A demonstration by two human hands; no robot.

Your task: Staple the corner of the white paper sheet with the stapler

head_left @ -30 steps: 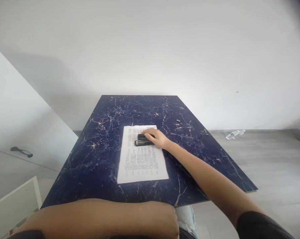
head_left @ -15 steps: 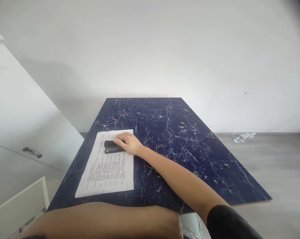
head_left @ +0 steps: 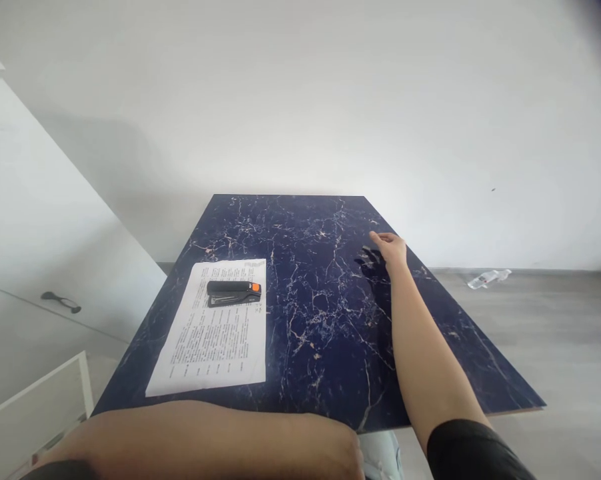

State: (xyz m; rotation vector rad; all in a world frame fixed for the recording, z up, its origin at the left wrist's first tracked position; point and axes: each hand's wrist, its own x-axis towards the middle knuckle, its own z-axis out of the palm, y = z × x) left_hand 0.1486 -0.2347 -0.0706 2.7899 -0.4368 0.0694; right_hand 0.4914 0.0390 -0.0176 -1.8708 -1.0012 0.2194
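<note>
A black stapler (head_left: 230,293) with an orange patch at its right end lies across a printed sheet of paper (head_left: 205,353) on the left of the table. No hand touches the stapler. My right hand (head_left: 391,251) is over the table's far right part, above its own dark shadow. Its fingers are partly bent and look apart, with nothing visible between them. The small greenish piece seen there before cannot be made out clearly beside the hand. My left forearm lies along the near table edge; my left hand (head_left: 348,450) is bent down at its end, fingers hidden.
The dark blue marble-patterned table (head_left: 310,320) reaches to the white wall (head_left: 300,100). A white cabinet (head_left: 55,220) with a dark handle (head_left: 60,302) stands at left, above a white-framed panel (head_left: 40,407). A clear plastic bottle (head_left: 489,279) lies on the floor at right.
My right hand has let go of the stapler, leaving it on the paper, and moved right to where the small greenish piece lay. My left arm has barely moved.
</note>
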